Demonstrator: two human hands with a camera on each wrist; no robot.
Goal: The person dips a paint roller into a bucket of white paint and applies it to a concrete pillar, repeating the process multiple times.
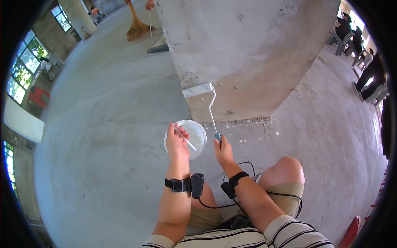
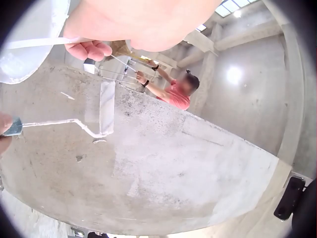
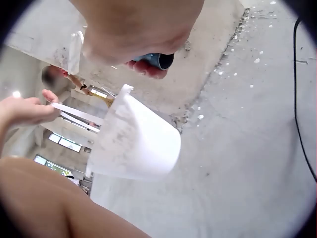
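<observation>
Head view: roller cover at 11 o'clock from the right hand, bucket at 9 to 10

The right hand (image 1: 223, 152) grips the blue handle (image 1: 218, 136) of the paint roller; the white roller cover (image 1: 197, 89) lies beyond it, apparently against the lower concrete wall (image 1: 248, 53). The cover's long axis runs nearly from 9 to 3 o'clock, its 3 o'clock end slightly raised. From that end the bent wire frame (image 1: 211, 108) drops towards 6 o'clock and the grip. The right hand is the nearer to the roller.

The left hand (image 1: 178, 138) has its fingers curled round the narrow white bail (image 1: 188, 141) of the plastic bucket (image 1: 201, 144), a round, tapering vessel with a white-smeared rim. Whether its base touches the floor, I cannot tell.

The wall is rough and mottled, chalky white above and bare brown around the cover, with dark pits and scuffs. The frame looks thickly coated in white. Small white spots (image 1: 277, 133) dot the smooth grey floor (image 1: 103, 165) by the wall's foot. Towards 11 o'clock, beyond the wall's edge, are a straw broom (image 1: 137, 29) with flared bristles and a grey dustpan (image 1: 158, 48).
</observation>
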